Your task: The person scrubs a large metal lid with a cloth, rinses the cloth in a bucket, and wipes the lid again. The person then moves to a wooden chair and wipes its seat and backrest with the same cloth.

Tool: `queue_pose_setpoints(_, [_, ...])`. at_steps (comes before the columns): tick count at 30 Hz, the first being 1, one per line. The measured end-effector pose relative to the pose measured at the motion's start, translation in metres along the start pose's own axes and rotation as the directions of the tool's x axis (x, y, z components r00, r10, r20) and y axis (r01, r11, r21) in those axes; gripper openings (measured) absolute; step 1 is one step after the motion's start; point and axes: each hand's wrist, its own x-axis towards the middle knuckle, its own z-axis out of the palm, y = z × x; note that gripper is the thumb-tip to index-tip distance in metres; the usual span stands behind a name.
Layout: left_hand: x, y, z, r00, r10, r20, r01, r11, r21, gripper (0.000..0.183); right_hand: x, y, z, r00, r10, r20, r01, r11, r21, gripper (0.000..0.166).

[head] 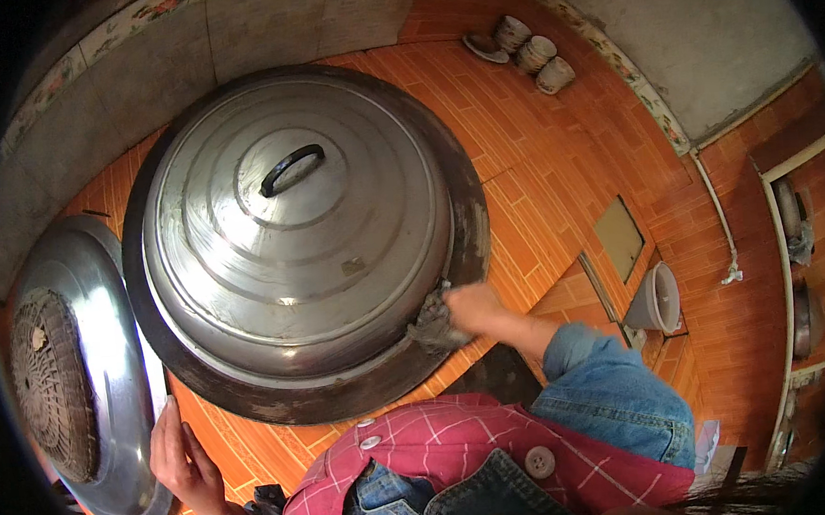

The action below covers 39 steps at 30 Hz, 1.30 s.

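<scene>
A large domed metal lid (298,243) with a black handle (292,170) covers a wide dark wok (468,219) set in the tiled counter. My right hand (474,310) is closed on a grey cloth (436,323), pressed to the wok's rim beside the lid's lower right edge. At the lower left, my left hand (180,456) is raised with its fingertips at the edge of a second metal lid or basin (109,333); whether it grips that edge I cannot tell. A round woven basket (48,386) lies on that second piece.
Stacked cups (534,53) and a dish (485,49) stand at the counter's far corner. A grey bucket (652,299) stands at the right, near a wall tap (732,275). Shelves with pans (802,318) are at the far right. Tiled walls bound the back.
</scene>
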Motion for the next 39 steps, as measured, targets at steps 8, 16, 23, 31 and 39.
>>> queue_pose_setpoints(8, [0.018,0.047,0.029,0.999,-0.008,0.051,0.004,0.998,0.067,0.029,0.146,0.181,-0.044,0.843,-0.103,-0.529,-0.038,0.968,-0.249,0.012])
queue_pose_setpoints(16, [0.049,0.096,0.088,0.99,-0.097,0.1,0.079,0.983,0.167,0.032,0.337,0.213,-0.148,0.662,-0.441,-0.606,0.183,0.879,-0.439,0.015])
queue_pose_setpoints(23, [0.079,0.11,0.136,0.975,-0.138,0.175,0.097,0.97,0.222,0.03,0.456,0.18,-0.229,0.685,-0.448,-0.575,0.235,0.883,-0.407,0.018])
queue_pose_setpoints(31, [0.066,0.116,0.134,0.988,-0.103,0.114,0.084,0.983,0.165,0.032,0.349,0.217,-0.16,0.65,-0.414,-0.637,0.317,0.91,-0.268,0.022])
queue_pose_setpoints(39, [0.025,0.122,0.07,0.999,0.002,-0.035,0.002,0.991,0.136,0.034,0.18,0.186,-0.045,0.792,0.062,-0.607,0.03,0.99,0.14,0.013])
